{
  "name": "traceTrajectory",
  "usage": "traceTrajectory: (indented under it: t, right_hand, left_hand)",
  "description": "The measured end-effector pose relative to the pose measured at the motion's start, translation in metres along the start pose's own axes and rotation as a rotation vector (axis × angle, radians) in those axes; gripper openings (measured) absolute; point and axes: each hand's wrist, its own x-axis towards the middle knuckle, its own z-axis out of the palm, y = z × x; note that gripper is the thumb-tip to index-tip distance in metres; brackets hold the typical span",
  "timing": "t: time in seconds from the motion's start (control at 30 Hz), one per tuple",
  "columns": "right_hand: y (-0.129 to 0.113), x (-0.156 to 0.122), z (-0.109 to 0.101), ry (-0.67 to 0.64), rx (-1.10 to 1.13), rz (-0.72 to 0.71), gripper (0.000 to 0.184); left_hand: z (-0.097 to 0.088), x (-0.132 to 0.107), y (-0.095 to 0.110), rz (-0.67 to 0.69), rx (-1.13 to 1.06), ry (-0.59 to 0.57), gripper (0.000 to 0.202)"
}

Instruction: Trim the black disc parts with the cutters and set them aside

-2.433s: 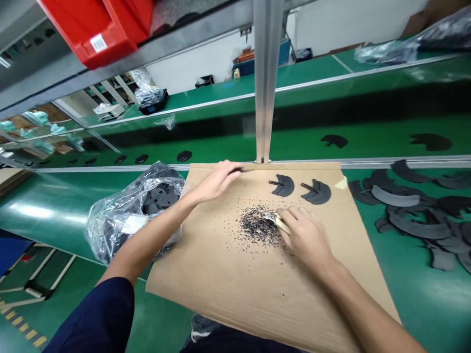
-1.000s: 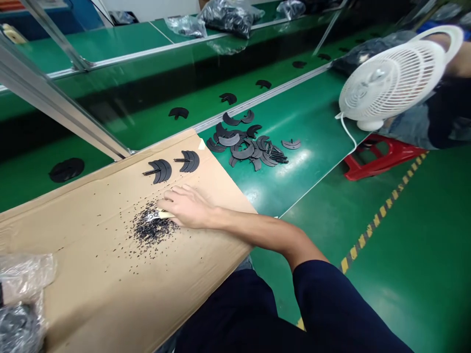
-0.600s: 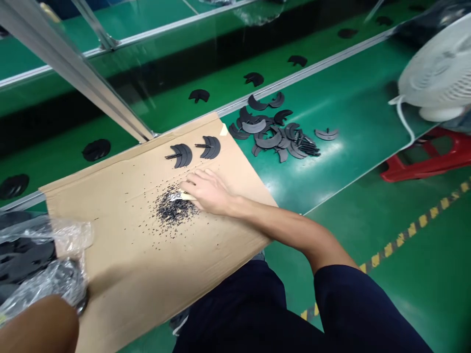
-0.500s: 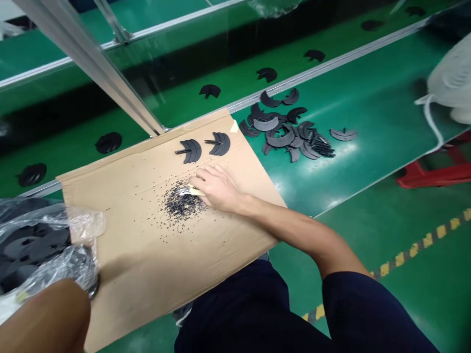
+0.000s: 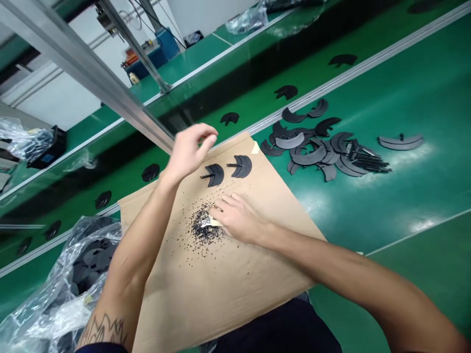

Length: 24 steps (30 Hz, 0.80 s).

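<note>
My right hand (image 5: 239, 219) rests on the cardboard sheet (image 5: 221, 284), closed over a small cutting tool (image 5: 206, 222) whose metal tip pokes out at a pile of black trimmings (image 5: 201, 229). My left hand (image 5: 189, 149) is raised above the sheet's far edge, fingers loosely curled and apart, holding nothing I can see. Just beyond lie two small stacks of black crescent-shaped parts: one stack (image 5: 214, 174) nearest the left hand, the other stack (image 5: 241, 166) beside it.
A heap of black crescent parts (image 5: 320, 147) lies on the green bench to the right, one piece (image 5: 400, 142) apart. Single parts (image 5: 286, 91) sit on the green conveyor behind. A plastic bag of parts (image 5: 79, 274) is at the left. An aluminium post (image 5: 95, 63) crosses above.
The view swung right, then back left. My left arm has come back in, the hand now raised over the sheet's far edge. My right hand stayed on the tool.
</note>
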Motion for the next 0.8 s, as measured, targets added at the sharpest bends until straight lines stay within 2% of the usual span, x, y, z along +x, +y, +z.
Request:
traceTrajectory:
  t: [0.07, 0.17, 0.27, 0.33, 0.43, 0.5, 0.57, 0.63, 0.7, 0.77, 0.8]
  right_hand:
    - [-0.001, -0.002, -0.001, 0.004, -0.001, -0.006, 0.016]
    - [-0.001, -0.004, -0.002, -0.01, 0.012, -0.014, 0.015]
    - [-0.001, -0.004, -0.002, -0.029, 0.004, -0.036, 0.014]
    - [0.0, -0.005, -0.001, -0.028, -0.003, -0.042, 0.015]
    - [0.001, -0.006, 0.001, 0.023, 0.038, -0.031, 0.013]
    - [0.003, -0.006, 0.003, 0.12, 0.126, -0.034, 0.011]
    - [0.004, -0.005, 0.004, 0.278, 0.271, -0.025, 0.01]
    - [0.005, -0.002, 0.004, 0.46, 0.462, 0.052, 0.013]
    - [0.006, 0.002, 0.0, 0.607, 0.659, 0.207, 0.023]
    - [0.006, 0.006, -0.006, 0.676, 0.8, 0.367, 0.041]
    - [0.006, 0.008, -0.009, 0.666, 0.847, 0.415, 0.047]
  left_hand:
    - [0.025, 0.026, -0.006, -0.064, 0.033, -0.102, 0.028]
    - [0.066, 0.063, -0.023, -0.182, 0.08, -0.255, 0.041]
    - [0.093, 0.085, -0.039, -0.234, 0.085, -0.279, 0.043]
    - [0.098, 0.09, -0.045, -0.263, 0.089, -0.234, 0.037]
    - [0.084, 0.083, -0.045, -0.294, 0.106, -0.131, 0.022]
    - [0.063, 0.07, -0.039, -0.273, 0.081, -0.03, 0.013]
    - [0.037, 0.049, -0.031, -0.238, 0.008, 0.072, 0.01]
    - [0.009, 0.017, -0.019, -0.235, -0.128, 0.14, 0.014]
    - [-0.015, -0.024, -0.004, -0.271, -0.324, 0.165, 0.02]
    - [-0.031, -0.07, 0.016, -0.32, -0.544, 0.148, 0.027]
    - [-0.035, -0.093, 0.027, -0.345, -0.635, 0.129, 0.028]
